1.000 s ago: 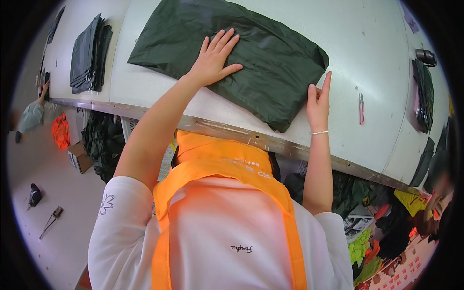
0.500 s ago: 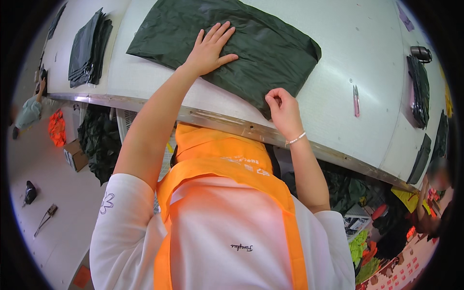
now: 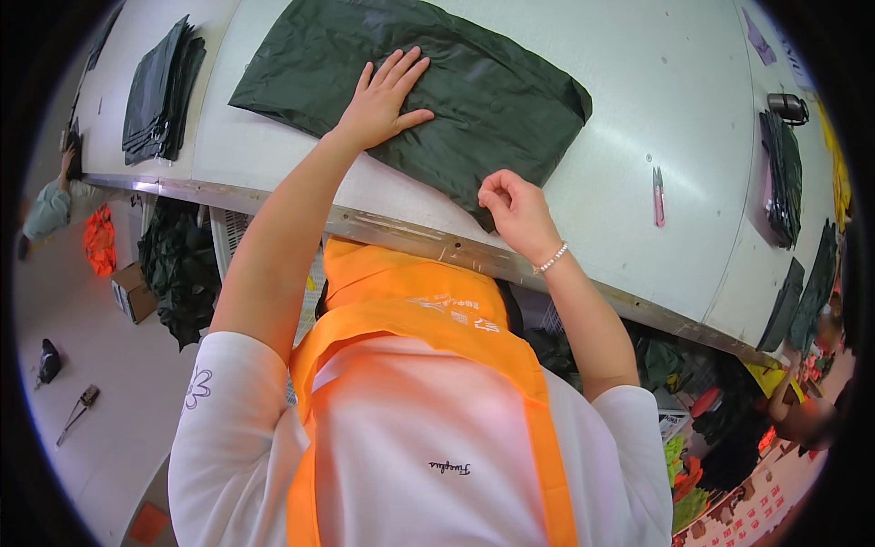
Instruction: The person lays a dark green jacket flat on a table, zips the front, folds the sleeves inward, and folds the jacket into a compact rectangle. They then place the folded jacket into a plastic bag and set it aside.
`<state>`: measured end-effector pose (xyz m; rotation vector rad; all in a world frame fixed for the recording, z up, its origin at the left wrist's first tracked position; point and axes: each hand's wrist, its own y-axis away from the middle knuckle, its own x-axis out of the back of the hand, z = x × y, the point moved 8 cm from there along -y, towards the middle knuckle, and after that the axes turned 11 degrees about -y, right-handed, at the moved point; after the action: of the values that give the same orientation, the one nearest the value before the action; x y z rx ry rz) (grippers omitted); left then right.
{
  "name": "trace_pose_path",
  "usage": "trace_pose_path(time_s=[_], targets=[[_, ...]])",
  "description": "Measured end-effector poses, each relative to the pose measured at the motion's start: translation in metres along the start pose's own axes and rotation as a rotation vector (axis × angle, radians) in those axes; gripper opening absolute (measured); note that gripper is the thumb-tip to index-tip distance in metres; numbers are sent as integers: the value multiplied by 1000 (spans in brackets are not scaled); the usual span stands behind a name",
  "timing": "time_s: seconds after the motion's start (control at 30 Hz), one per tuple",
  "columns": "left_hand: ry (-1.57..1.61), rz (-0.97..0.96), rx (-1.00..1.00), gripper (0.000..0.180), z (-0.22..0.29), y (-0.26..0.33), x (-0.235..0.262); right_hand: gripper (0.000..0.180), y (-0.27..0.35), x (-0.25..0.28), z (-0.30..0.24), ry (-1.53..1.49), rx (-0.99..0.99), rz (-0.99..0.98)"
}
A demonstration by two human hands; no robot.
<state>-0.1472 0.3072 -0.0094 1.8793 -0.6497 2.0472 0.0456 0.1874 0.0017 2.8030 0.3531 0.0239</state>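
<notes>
A wide piece of dark green, crinkled thin fabric (image 3: 492, 100), folded flat, lies on the white table (image 3: 629, 82) with its near corner at the table's front edge. My left hand (image 3: 378, 105) rests open on top of it, fingers spread and palm down. At the near right edge of the fabric, my right hand (image 3: 519, 210) is closed in a pinch on the material, thumb against curled fingers. Its fingertips partly hide the edge. To the right lies a pair of thread snips (image 3: 658, 196) with pink handles.
Stacks of flat dark packets lie at the left (image 3: 162, 96) and right (image 3: 781, 178) of the table. A black cylindrical object (image 3: 788, 108) stands near the right stack. Below the metal table edge (image 3: 401, 231) hang dark cloths (image 3: 182, 264). Other people work at both far sides.
The whole view has shifted slightly. My right hand has moved a little left along the fabric's edge. My left hand stays flat in the same place on the fabric.
</notes>
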Motion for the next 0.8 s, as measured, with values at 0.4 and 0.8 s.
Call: trace_pose_path(time_s=[0.4,0.8], targets=[[17,-6,1,78,-2,2,-5,36,190,61,101,850,-454,-967],[13,-111,13,81,-3,-5,3,76,1,70,58,-136,-80,465]])
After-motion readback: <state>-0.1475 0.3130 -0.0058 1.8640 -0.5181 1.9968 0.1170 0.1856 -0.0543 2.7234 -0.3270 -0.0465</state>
